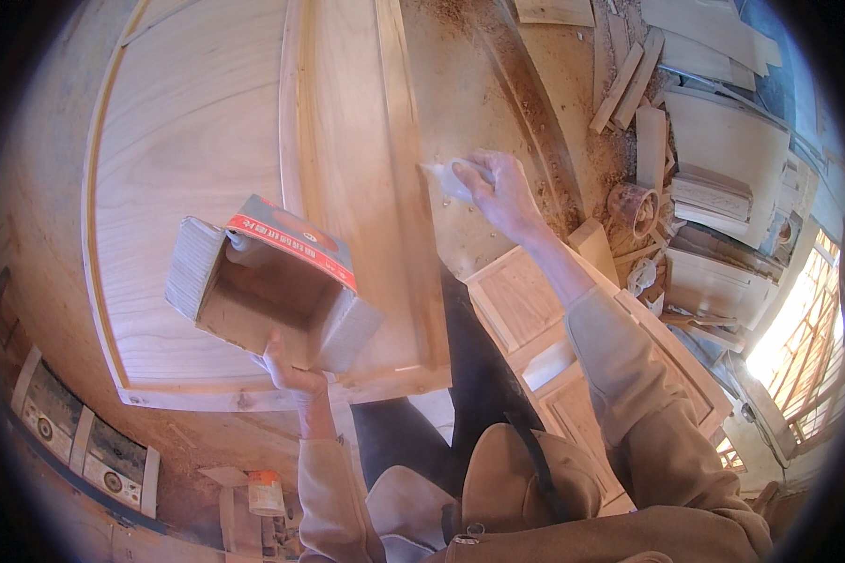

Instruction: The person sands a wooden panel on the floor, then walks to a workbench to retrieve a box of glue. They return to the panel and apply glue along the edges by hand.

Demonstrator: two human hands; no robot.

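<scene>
My left hand (296,377) grips the lower edge of an open cardboard box (349,336), its thumb inside the rim. The box is tilted, with a red and grey printed side; a whitish thing (244,246) shows at its inner left corner, too hidden to name. Below the box lies a large pale wooden panel (192,122) with raised strips along its edges. Held out at the panel's right edge, my right hand (505,195) is closed around a white squeeze bottle (454,180). The bottle's narrow tip points left, close to the edge strip; whether it touches, I cannot tell.
A framed wooden door piece (526,300) stands beside my right forearm. Boards and offcuts (723,141) are heaped at the right, near a dusty bucket (634,208). An orange and white can (266,493) is at lower left. Sawdust covers parts of the floor.
</scene>
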